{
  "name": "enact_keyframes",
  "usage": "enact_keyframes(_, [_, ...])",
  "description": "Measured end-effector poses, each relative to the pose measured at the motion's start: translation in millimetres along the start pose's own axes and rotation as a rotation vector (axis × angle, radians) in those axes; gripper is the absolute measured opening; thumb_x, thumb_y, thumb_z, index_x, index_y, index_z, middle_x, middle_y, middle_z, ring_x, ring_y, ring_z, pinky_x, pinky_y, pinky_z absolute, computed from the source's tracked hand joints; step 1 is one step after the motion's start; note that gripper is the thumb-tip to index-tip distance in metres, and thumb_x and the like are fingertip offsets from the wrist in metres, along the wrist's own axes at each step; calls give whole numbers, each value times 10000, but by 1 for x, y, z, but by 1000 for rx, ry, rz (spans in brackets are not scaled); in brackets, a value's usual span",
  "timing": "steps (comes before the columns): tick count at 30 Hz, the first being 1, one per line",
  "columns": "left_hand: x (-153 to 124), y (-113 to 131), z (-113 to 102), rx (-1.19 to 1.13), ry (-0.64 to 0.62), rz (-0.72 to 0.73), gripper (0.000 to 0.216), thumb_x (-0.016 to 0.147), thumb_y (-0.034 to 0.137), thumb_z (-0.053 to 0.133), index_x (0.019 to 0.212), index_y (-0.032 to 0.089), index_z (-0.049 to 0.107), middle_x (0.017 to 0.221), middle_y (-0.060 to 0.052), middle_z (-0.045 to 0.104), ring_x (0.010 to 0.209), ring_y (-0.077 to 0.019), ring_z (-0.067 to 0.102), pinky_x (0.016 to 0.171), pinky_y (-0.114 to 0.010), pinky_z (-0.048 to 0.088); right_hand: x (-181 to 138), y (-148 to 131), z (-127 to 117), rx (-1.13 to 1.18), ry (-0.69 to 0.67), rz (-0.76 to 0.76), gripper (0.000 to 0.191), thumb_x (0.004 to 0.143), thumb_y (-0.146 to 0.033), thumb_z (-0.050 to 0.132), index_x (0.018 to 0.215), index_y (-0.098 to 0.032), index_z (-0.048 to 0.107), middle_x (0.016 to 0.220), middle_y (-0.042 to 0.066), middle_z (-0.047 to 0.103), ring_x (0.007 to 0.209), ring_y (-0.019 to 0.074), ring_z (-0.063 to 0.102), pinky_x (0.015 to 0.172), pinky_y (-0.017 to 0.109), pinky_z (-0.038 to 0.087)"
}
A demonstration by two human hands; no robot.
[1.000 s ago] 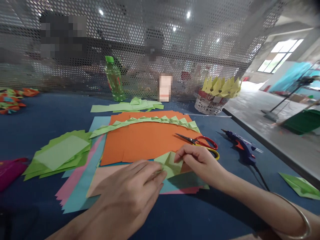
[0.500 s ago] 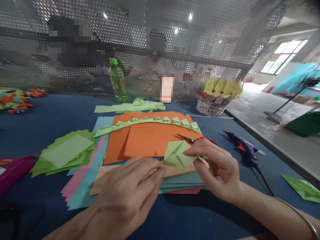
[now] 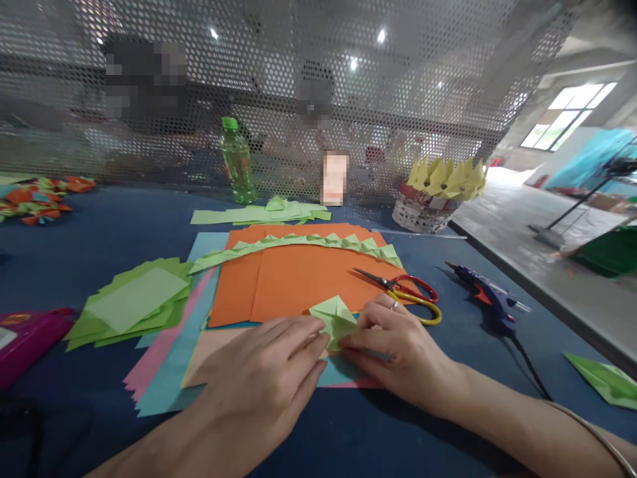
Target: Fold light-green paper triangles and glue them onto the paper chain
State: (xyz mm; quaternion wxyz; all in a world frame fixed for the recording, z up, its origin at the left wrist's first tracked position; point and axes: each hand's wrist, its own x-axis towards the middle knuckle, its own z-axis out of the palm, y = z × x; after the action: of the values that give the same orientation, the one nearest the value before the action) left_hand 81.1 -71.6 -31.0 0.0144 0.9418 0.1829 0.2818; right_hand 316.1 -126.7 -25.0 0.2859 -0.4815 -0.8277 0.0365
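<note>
Paper stack [image 3: 298, 285], centre, orange uppermost. Green strip [image 3: 303, 239] across its far part: row of points apparently done. Green sheets [image 3: 134, 299], left: flat, seemingly unworked. Your left hand [image 3: 269, 372] and right hand [image 3: 398, 352]: fingertips pinching one green piece [image 3: 337, 318], near-centre, creased, apparently unfinished.

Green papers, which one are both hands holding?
The small folded piece between the left hand and right hand. The leafy-looking green stack and long toothed strip lie untouched.
</note>
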Motion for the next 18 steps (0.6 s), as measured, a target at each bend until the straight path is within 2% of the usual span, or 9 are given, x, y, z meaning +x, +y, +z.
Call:
enact_keyframes(4, [0, -4, 3, 13, -154, -27, 270, 1038, 246, 486, 1244, 178, 647, 1274, -85, 682, 1140, -298, 646, 943, -520, 557, 1, 2, -1, 63, -19, 35, 130, 902, -163, 686, 967, -239, 769, 850, 35, 635, 824, 185, 558, 768, 335, 458])
enact_keyframes(7, [2, -4, 1, -1, -187, -44, 261, 1033, 258, 492, 1210, 185, 670, 1252, -89, 694, 1101, -313, 659, 907, -530, 574, 3, 8, -2, 136, -9, 105, 221, 867, -174, 739, 1078, -235, 722, 967, 44, 658, 913, 196, 586, 861, 355, 467])
enact_keyframes(9, [3, -3, -1, -19, -180, -51, 256, 1026, 248, 495, 1194, 193, 681, 1220, -87, 708, 1065, -313, 669, 875, -522, 586, 5, 13, -2, 205, -20, 151, 203, 845, -203, 783, 1031, -225, 707, 1015, 48, 664, 958, 200, 600, 888, 353, 467])
enact_keyframes(12, [3, -1, -4, -41, -160, -52, 264, 1026, 224, 475, 1170, 205, 695, 1186, -79, 721, 1023, -303, 680, 843, -509, 598, 8, 20, -1, 277, -72, 192, 99, 859, -248, 788, 866, -215, 694, 940, 29, 671, 914, 186, 607, 857, 334, 461])
enact_keyframes(18, [2, 1, -4, -72, -163, -57, 263, 1035, 219, 438, 1081, 186, 694, 1114, -88, 713, 1040, -293, 672, 900, -512, 588, 15, 17, 1, 261, -99, 292, 152, 903, -267, 738, 791, -202, 659, 839, 1, 641, 812, 163, 574, 782, 317, 433])
